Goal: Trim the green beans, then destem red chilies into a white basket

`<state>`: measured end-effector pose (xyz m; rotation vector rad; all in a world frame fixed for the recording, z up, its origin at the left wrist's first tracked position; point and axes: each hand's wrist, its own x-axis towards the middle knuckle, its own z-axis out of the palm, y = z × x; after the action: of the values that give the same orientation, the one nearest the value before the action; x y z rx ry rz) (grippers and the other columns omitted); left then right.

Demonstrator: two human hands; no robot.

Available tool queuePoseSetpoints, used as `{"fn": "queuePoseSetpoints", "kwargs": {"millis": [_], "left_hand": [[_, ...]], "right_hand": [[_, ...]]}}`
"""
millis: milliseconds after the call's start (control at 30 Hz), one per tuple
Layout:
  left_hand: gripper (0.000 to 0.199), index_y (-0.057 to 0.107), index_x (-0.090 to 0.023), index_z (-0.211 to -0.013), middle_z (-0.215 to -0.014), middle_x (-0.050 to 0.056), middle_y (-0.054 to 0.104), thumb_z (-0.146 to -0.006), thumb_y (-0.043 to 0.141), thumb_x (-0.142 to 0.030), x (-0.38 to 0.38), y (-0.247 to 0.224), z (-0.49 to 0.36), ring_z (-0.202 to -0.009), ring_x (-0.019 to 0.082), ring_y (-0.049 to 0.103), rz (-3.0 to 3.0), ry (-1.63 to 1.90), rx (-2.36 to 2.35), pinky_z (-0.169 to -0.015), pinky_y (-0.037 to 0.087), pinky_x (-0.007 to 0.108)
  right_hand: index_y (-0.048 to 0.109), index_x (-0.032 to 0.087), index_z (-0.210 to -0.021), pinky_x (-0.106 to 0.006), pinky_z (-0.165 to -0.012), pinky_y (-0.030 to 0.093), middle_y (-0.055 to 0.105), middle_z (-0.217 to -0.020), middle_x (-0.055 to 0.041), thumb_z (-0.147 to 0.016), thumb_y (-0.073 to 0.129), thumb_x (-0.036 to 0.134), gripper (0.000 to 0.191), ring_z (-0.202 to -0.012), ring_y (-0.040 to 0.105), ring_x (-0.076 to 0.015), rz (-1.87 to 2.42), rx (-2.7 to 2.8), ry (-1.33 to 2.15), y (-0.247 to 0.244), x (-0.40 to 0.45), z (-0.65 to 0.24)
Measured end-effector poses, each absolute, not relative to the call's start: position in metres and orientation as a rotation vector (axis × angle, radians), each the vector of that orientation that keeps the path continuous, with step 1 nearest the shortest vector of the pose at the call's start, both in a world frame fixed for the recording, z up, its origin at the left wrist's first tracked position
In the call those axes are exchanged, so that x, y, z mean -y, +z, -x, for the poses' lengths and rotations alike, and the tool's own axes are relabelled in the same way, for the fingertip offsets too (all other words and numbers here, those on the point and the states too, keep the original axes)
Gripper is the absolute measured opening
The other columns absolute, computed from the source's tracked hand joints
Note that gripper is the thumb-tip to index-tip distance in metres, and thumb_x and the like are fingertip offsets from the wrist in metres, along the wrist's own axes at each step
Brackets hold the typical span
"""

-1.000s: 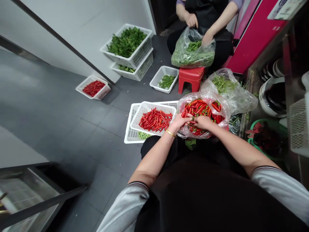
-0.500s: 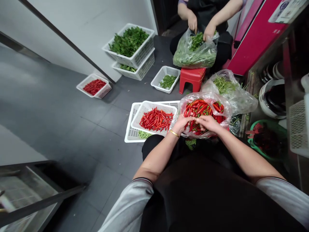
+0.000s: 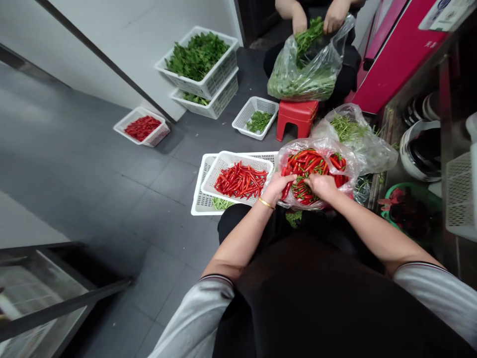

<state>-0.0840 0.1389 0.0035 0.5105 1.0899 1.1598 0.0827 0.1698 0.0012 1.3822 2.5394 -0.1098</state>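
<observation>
In front of my knees, red chillies point(image 3: 306, 160) with green stems fill an open clear plastic bag point(image 3: 348, 191). My left hand point(image 3: 278, 185), with a gold bangle at the wrist, is closed around a few red chillies at the bag's left side. Over the middle of the bag is my right hand point(image 3: 322, 186), its fingers pinched near the green stems; whatever lies between them is too small to make out. Left of the bag, a white basket point(image 3: 211, 175) holds loose red chillies point(image 3: 242, 180) and rests on a larger white basket point(image 3: 198, 204) with some green pieces in it.
Opposite, a co-worker's hands point(image 3: 335, 17) pull greens from a plastic bag point(image 3: 301, 84) on a red stool point(image 3: 298, 113). Stacked baskets of leafy greens point(image 3: 197, 57) stand by the wall, a basket of red chillies point(image 3: 142, 128) nearby. At right are a bag of stems point(image 3: 372, 149) and a green basin point(image 3: 398, 223).
My hands have moved apart; the left shifted slightly left with its chillies, the right slightly right. The co-worker's hands have lifted greens higher from their bag.
</observation>
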Motion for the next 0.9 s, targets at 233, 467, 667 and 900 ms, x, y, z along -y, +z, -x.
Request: {"fn": "queuePoseSetpoints", "kwargs": {"millis": [233,467,667,900], "left_hand": [[0.025,0.057,-0.013,-0.066,-0.050,-0.003,0.055,-0.059,0.081,-0.016,-0.143,0.002,0.098,-0.044,0.007,0.049,-0.487,1.109,-1.139,-0.049,0.041,0.022],[0.027,0.064,-0.013,-0.080,-0.069,0.001,0.065,-0.058,0.080,-0.013,-0.145,-0.011,0.077,-0.069,0.013,0.063,-0.651,1.055,-0.977,-0.073,0.050,0.026],[0.027,0.064,-0.012,-0.071,-0.065,-0.002,0.064,-0.052,0.084,-0.013,-0.142,-0.009,0.082,-0.059,0.010,0.057,-0.933,0.879,-1.011,-0.065,0.047,0.025],[0.034,0.062,-0.011,-0.080,-0.060,0.002,0.063,-0.059,0.087,-0.020,-0.135,0.004,0.087,-0.049,0.012,0.059,-0.580,0.773,-1.001,-0.054,0.049,0.026]], "right_hand": [[0.063,0.005,-0.112,-0.033,-0.072,0.050,0.070,-0.103,-0.0230,-0.093,0.041,0.013,0.031,-0.092,0.069,-0.0282,-1.089,-2.480,-0.184,-0.012,-0.170,-0.073],[0.057,0.018,-0.088,-0.026,-0.055,0.050,0.066,-0.059,-0.0015,-0.088,0.056,0.029,0.011,-0.054,0.065,-0.0178,-1.735,-2.422,-1.335,0.032,-0.208,-0.085],[0.042,0.021,-0.070,-0.021,-0.042,0.043,0.056,-0.047,0.0033,-0.086,0.064,0.040,0.033,-0.041,0.055,-0.0124,-1.491,-2.195,-1.965,0.031,-0.195,-0.085],[0.060,0.015,-0.088,-0.027,-0.065,0.044,0.068,-0.087,-0.0121,-0.098,0.041,0.028,0.026,-0.078,0.065,-0.0212,-1.578,-2.846,-0.573,0.026,-0.186,-0.083]]}}
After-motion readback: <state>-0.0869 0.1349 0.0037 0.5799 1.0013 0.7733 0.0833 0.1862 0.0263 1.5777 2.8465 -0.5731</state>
